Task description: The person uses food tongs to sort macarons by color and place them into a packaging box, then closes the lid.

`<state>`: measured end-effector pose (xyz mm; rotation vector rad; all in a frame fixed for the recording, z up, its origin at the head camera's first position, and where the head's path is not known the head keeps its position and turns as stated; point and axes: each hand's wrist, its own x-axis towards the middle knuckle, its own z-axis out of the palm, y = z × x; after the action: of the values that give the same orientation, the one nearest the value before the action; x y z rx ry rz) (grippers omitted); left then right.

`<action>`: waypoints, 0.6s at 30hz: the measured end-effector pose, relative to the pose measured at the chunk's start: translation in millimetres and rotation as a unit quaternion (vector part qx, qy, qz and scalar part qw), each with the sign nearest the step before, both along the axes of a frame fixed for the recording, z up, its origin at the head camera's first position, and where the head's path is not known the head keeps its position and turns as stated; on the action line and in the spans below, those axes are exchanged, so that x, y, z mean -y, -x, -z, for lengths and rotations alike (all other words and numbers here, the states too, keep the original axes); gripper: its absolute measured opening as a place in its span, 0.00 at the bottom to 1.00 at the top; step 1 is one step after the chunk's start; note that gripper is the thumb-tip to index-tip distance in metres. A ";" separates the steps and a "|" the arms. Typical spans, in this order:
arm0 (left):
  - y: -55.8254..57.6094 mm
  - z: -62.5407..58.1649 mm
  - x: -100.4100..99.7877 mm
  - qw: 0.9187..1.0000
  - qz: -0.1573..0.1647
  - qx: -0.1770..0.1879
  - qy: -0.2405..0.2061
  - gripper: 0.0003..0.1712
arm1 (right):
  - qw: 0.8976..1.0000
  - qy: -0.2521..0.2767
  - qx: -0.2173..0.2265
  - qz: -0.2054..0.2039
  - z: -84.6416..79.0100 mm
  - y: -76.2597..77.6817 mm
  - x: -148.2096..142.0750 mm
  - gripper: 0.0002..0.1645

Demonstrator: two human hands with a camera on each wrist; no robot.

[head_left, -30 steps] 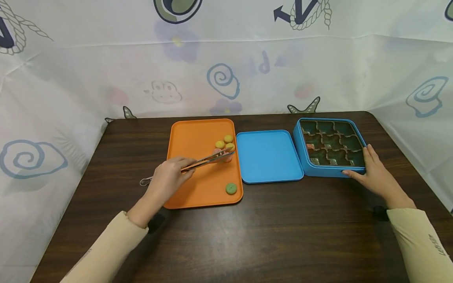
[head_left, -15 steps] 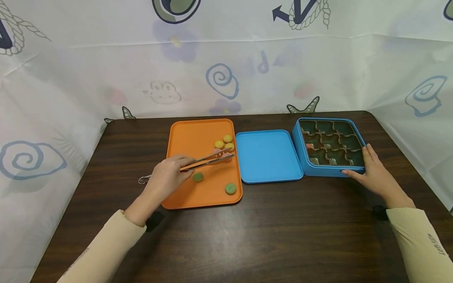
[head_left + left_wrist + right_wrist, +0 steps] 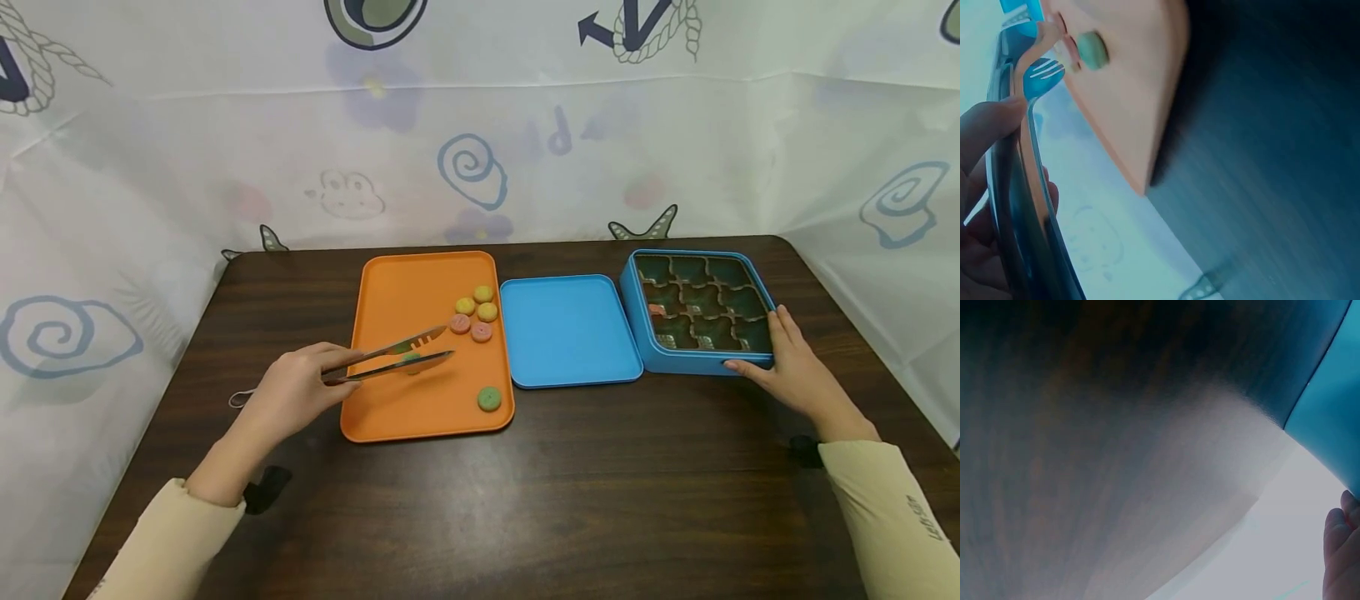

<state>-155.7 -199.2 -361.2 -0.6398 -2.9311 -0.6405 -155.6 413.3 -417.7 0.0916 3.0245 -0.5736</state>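
Metal tongs point(image 3: 430, 359), gripped by left hand point(image 3: 295, 387), partly hide a green disc point(image 3: 411, 356); spread right hand point(image 3: 806, 379) touches blue box point(image 3: 686, 364)

A dark wooden counter point(image 3: 562, 500) in front of a white printed cloth point(image 3: 285, 142).
The counter has brown grain, a rounded far right corner and a pale shine on its near part. The cloth stands behind it and along both sides, with a long crease across. Blue spiral shells point(image 3: 472, 171) are printed on it, one in the middle and one at each side. Near the top there is a dark anchor point(image 3: 637, 29) with rope; to the left of it, a round green and navy figure point(image 3: 375, 21), cut by the picture's edge. Lower come pale purple flowers point(image 3: 378, 96), faint pink spots point(image 3: 642, 192), and a dotted starfish point(image 3: 652, 227), partly hidden behind the counter.
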 end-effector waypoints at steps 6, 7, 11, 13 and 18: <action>-0.9 5.9 14.6 1.000 -0.005 -0.006 0.012 0.23 | 1.000 0.001 -0.002 -0.001 -1.1 -0.5 0.7 0.68; -0.6 6.8 16.3 1.000 -0.005 -0.006 0.016 0.24 | 1.000 0.002 -0.002 -0.001 -1.1 -0.7 0.7 0.68; 0.7 10.0 21.4 1.000 -0.004 0.003 0.025 0.24 | 1.000 0.004 -0.002 -0.004 -1.4 -0.5 0.9 0.68; 1.4 12.1 23.1 1.000 -0.006 0.006 0.025 0.24 | 1.000 0.004 -0.002 -0.004 -1.3 -0.4 0.7 0.68; 3.1 17.0 25.3 1.000 -0.005 0.011 0.020 0.23 | 1.000 0.002 0.000 -0.001 -1.0 -0.1 0.2 0.68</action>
<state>-158.7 -224.5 -378.2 -0.6257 -2.9730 -0.5949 -155.5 413.1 -416.7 0.0889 3.0222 -0.5795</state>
